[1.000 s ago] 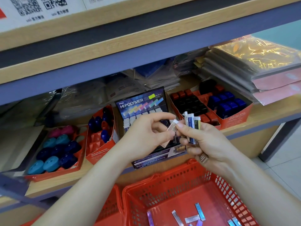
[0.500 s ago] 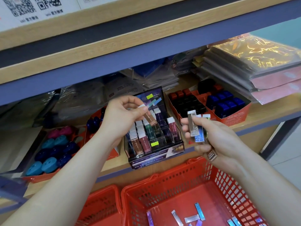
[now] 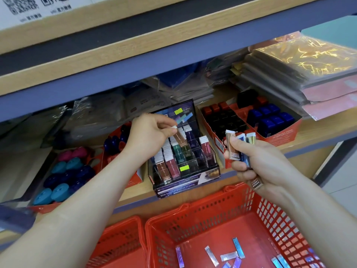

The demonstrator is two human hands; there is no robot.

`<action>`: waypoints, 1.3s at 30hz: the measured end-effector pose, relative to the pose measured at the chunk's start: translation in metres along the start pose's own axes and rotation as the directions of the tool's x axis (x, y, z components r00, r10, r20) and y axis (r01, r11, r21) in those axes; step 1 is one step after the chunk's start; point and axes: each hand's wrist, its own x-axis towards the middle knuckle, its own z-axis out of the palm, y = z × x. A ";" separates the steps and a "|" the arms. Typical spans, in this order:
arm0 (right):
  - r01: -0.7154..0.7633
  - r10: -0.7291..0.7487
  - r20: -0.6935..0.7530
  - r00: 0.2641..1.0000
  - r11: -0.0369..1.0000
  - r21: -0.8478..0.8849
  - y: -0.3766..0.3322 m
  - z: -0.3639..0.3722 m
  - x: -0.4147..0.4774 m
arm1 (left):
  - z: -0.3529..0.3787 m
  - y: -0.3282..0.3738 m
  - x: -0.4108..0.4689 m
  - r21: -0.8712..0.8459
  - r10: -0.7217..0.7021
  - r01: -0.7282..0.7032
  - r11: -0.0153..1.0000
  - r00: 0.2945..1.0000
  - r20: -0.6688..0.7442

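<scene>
A clear display box (image 3: 204, 176) of slim sleeved erasers stands on the shelf in the middle. My left hand (image 3: 149, 135) pinches the white top of a brown eraser (image 3: 178, 137) that leans over the box's back rows. To the right of the box my right hand (image 3: 253, 163) grips a bunch of erasers (image 3: 239, 146), fanned upward, brown, blue and gold. Below sits a red basket (image 3: 258, 211) with several loose erasers (image 3: 228, 254) on its floor.
Red trays of round blue and pink sharpeners (image 3: 63, 176) and of blue and black square ones (image 3: 268, 120) flank the box. Wrapped packs (image 3: 301, 74) are stacked at the back right. A second red basket (image 3: 121, 246) is at the lower left. An upper shelf board (image 3: 173, 60) overhangs.
My left hand took one eraser from the bunch in my right hand and carried it left and up over the display box. My right hand has dropped slightly to the right.
</scene>
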 end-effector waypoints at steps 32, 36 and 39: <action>-0.001 0.026 0.175 0.984 0.989 -0.146 0.024 0.023 0.003 | -0.037 -0.039 -0.069 -0.018 0.037 -0.040 0.999 0.991 -0.129; -0.005 0.035 0.173 0.984 0.986 -0.169 0.028 0.026 0.005 | -0.032 -0.041 -0.075 0.163 0.281 -0.257 0.953 0.948 -0.148; -0.005 0.032 0.147 0.989 0.983 -0.182 0.028 0.029 0.004 | -0.031 -0.039 -0.076 0.289 0.424 -0.384 0.877 0.901 -0.090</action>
